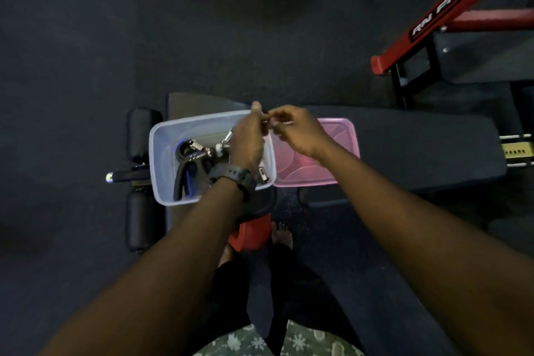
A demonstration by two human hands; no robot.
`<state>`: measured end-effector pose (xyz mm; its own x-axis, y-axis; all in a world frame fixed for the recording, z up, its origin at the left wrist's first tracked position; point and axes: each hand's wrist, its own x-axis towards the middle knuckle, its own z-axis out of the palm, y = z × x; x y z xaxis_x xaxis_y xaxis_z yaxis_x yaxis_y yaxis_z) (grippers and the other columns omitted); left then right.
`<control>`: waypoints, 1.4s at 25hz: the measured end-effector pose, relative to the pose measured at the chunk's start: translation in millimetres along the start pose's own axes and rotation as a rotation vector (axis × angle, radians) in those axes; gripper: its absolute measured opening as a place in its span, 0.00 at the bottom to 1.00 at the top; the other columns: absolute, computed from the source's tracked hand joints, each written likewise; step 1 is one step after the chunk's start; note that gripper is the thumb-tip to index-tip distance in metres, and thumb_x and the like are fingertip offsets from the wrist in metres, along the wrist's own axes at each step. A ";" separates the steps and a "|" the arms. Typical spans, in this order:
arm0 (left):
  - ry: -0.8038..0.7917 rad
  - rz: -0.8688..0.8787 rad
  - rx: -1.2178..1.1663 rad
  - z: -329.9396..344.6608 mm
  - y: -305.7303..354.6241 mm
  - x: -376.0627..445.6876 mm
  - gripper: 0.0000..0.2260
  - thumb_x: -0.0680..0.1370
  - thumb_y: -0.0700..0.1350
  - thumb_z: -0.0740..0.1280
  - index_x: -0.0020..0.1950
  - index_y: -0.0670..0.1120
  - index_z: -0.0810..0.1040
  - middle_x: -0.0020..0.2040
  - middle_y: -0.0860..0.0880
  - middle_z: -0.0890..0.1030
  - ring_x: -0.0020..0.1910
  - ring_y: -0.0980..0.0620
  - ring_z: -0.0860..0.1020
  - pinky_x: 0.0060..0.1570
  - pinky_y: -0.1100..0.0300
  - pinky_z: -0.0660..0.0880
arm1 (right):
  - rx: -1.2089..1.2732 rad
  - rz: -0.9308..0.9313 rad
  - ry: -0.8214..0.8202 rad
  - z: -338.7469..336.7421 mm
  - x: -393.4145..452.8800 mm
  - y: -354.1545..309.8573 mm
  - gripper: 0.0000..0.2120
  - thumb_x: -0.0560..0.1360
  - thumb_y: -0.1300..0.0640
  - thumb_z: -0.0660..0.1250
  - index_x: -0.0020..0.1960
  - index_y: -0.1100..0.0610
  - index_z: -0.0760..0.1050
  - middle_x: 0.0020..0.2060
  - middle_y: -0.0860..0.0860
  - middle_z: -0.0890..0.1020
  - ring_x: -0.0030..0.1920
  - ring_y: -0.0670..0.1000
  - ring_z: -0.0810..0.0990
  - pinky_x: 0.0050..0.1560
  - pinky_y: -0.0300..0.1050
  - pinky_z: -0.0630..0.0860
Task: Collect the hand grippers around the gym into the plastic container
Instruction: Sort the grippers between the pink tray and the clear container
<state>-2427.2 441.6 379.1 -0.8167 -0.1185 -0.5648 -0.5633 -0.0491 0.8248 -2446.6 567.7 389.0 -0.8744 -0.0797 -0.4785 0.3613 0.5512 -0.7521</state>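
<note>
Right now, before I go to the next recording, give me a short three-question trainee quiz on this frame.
1. True or false: the container already holds a hand gripper.
2. Where does the pink lid lie? A) on top of the container B) on the bench, to the right of the container C) on the floor
3. Which wrist bears the watch?

Key:
1. True: a black and blue one lies inside.
2. B.
3. The left. The left hand and right hand meet above the container's far rim; what they pinch is too small to tell.
</note>
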 end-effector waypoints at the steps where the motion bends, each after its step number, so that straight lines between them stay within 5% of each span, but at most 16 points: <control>1: -0.108 0.007 0.006 23.7 4.1 -10.3 0.24 0.83 0.59 0.53 0.49 0.45 0.83 0.50 0.45 0.85 0.50 0.50 0.82 0.49 0.54 0.76 | 0.005 0.017 0.055 -20.1 -3.7 12.6 0.12 0.79 0.59 0.65 0.62 0.58 0.78 0.57 0.55 0.83 0.58 0.54 0.82 0.62 0.56 0.77; 3: -0.262 -0.050 0.023 70.7 1.2 -25.7 0.26 0.83 0.60 0.51 0.56 0.44 0.81 0.56 0.46 0.83 0.54 0.50 0.80 0.56 0.54 0.76 | 0.033 0.124 0.139 -55.4 -13.7 46.9 0.11 0.79 0.59 0.64 0.61 0.58 0.78 0.57 0.56 0.83 0.56 0.55 0.82 0.62 0.57 0.78; 8: -0.257 -0.145 0.196 129.4 -32.1 -5.2 0.33 0.79 0.68 0.49 0.68 0.45 0.75 0.69 0.45 0.76 0.65 0.45 0.75 0.70 0.45 0.69 | 0.254 0.427 0.265 -95.0 -20.7 146.0 0.10 0.78 0.65 0.62 0.54 0.56 0.78 0.57 0.61 0.82 0.49 0.54 0.82 0.59 0.56 0.80; 11: -0.102 -0.107 0.377 139.2 -40.1 28.5 0.37 0.78 0.68 0.48 0.74 0.43 0.70 0.74 0.44 0.72 0.73 0.44 0.70 0.75 0.48 0.62 | 0.229 0.485 0.297 -99.2 -10.5 193.3 0.10 0.75 0.65 0.62 0.49 0.57 0.80 0.53 0.59 0.84 0.54 0.59 0.83 0.57 0.59 0.80; 14: 0.132 -0.060 0.582 129.6 -53.7 58.8 0.28 0.85 0.56 0.48 0.65 0.36 0.77 0.66 0.38 0.77 0.67 0.39 0.74 0.69 0.52 0.65 | 0.146 0.500 0.324 -96.8 2.3 207.4 0.11 0.75 0.65 0.62 0.52 0.63 0.81 0.54 0.59 0.84 0.56 0.60 0.82 0.57 0.56 0.79; 17: 0.253 -0.187 0.682 121.7 -82.8 67.9 0.27 0.84 0.57 0.49 0.75 0.41 0.67 0.77 0.35 0.63 0.76 0.38 0.63 0.75 0.49 0.57 | 0.061 0.490 0.320 -92.6 17.8 212.5 0.15 0.75 0.66 0.62 0.59 0.61 0.80 0.57 0.57 0.83 0.58 0.59 0.81 0.57 0.53 0.79; 19: 0.290 -0.291 0.694 120.8 -93.2 68.7 0.29 0.84 0.58 0.51 0.79 0.42 0.59 0.79 0.36 0.57 0.79 0.38 0.57 0.77 0.45 0.52 | 0.007 0.471 0.286 -88.5 26.8 214.9 0.15 0.74 0.67 0.63 0.59 0.62 0.80 0.56 0.58 0.84 0.56 0.60 0.82 0.54 0.51 0.79; 23: 0.250 -0.314 0.687 121.5 -84.4 75.5 0.29 0.82 0.59 0.50 0.78 0.43 0.61 0.78 0.37 0.61 0.76 0.36 0.61 0.75 0.44 0.58 | -0.078 0.466 0.270 -86.8 34.5 221.6 0.13 0.75 0.66 0.64 0.57 0.62 0.81 0.53 0.58 0.84 0.52 0.59 0.83 0.49 0.49 0.79; 26: 0.221 -0.378 0.575 117.0 -74.8 79.2 0.32 0.80 0.64 0.49 0.78 0.46 0.63 0.77 0.39 0.65 0.75 0.37 0.65 0.75 0.43 0.59 | -0.056 0.449 0.273 -96.3 27.7 213.2 0.12 0.76 0.65 0.62 0.54 0.60 0.82 0.49 0.56 0.85 0.47 0.55 0.82 0.46 0.49 0.79; 29: 0.097 -0.318 0.448 116.0 -55.7 68.5 0.34 0.78 0.63 0.53 0.72 0.38 0.71 0.70 0.37 0.74 0.67 0.38 0.74 0.70 0.46 0.68 | -0.007 0.350 0.277 -112.5 18.2 185.5 0.12 0.76 0.64 0.63 0.54 0.57 0.82 0.48 0.53 0.85 0.48 0.54 0.84 0.51 0.56 0.82; 32: -0.035 -0.234 0.368 118.3 -14.3 39.4 0.24 0.82 0.54 0.59 0.67 0.36 0.75 0.67 0.38 0.78 0.65 0.40 0.76 0.66 0.51 0.71 | 0.034 0.206 0.258 -128.2 5.6 129.5 0.11 0.77 0.60 0.66 0.58 0.55 0.82 0.49 0.50 0.85 0.48 0.51 0.85 0.49 0.52 0.83; 35: -0.154 -0.213 0.200 109.0 33.9 11.5 0.25 0.81 0.58 0.62 0.68 0.41 0.75 0.65 0.40 0.76 0.62 0.39 0.75 0.60 0.44 0.75 | 0.167 0.065 0.201 -123.3 -9.7 48.4 0.09 0.75 0.58 0.71 0.56 0.56 0.82 0.46 0.51 0.86 0.46 0.50 0.86 0.41 0.45 0.82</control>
<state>-2469.3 546.8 397.7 -0.6788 0.0257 -0.7339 -0.7243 0.1412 0.6749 -2460.6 697.6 413.1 -0.8885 0.1272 -0.4409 0.4524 0.4036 -0.7953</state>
